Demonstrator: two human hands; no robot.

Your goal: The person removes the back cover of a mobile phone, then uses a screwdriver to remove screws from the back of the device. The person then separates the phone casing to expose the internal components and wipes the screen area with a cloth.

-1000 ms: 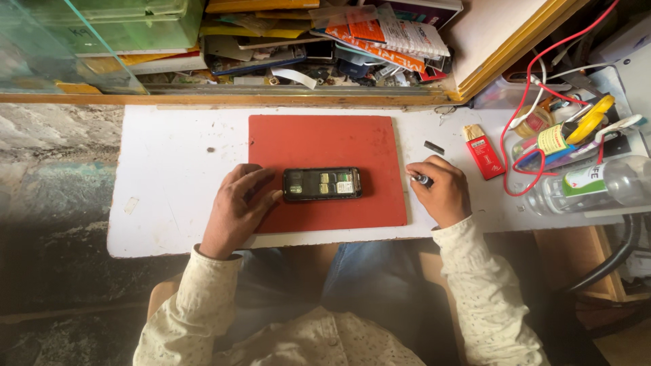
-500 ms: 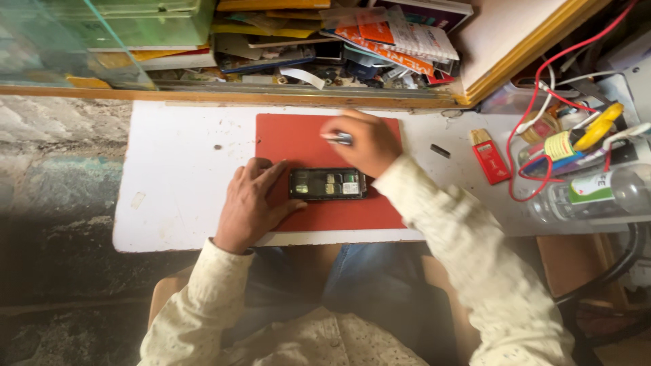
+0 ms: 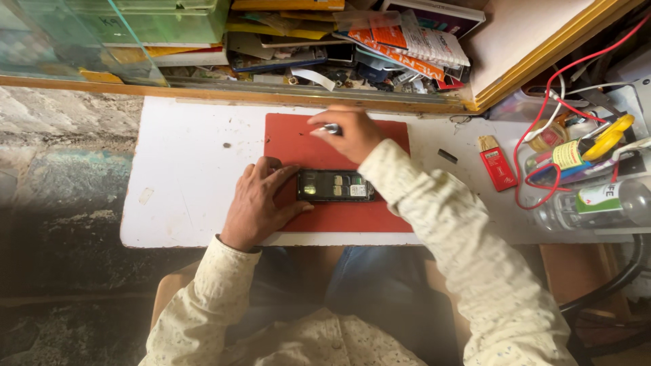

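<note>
An opened phone (image 3: 335, 185) is steadied on the red mat (image 3: 291, 139) by the flat, open left hand (image 3: 260, 202). A small dark tool (image 3: 331, 129) is pinched in the closed right hand (image 3: 347, 133) over the mat's far edge on the white bench (image 3: 183, 169).

Opened phone (image 3: 335, 185) on mat (image 3: 291, 139) at table (image 3: 183, 169) centre, bottles (perhaps glue) (image 3: 597, 203) far right.

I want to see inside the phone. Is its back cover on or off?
Off. The phone lies on the red mat with its insides showing: a dark bay with small metal slots and a label. The left hand steadies it.
</note>
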